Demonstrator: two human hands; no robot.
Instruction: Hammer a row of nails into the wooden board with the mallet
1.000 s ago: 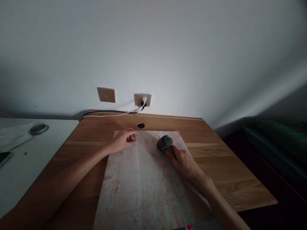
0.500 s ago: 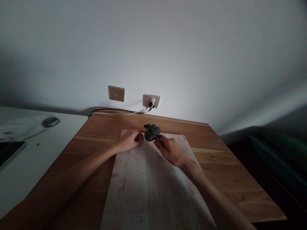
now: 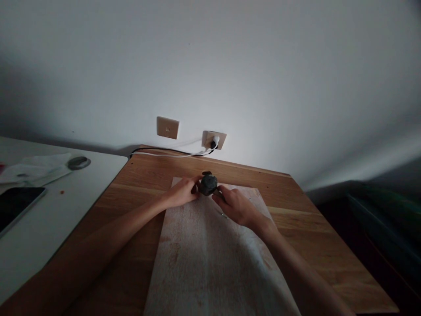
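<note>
A dark grey stone [image 3: 208,184] is gripped in my right hand [image 3: 235,206] over the far end of a pale, worn board [image 3: 210,259]. My left hand [image 3: 183,192] rests on the board just left of the stone, its fingers pinched together on something too small to make out. The stone sits right beside my left fingertips. A small nail [image 3: 222,214] lies on the board under my right hand.
The board lies on a wooden desk [image 3: 302,228] against a white wall with a switch plate [image 3: 167,127] and a socket [image 3: 213,140] with plugged cables. A white table [image 3: 39,219] on the left holds a tablet [image 3: 16,207], papers and a round grey object [image 3: 79,163].
My right hand has carried the stone left across the board from the right side to my left fingertips. The camera view has shifted, so everything sits further right.
</note>
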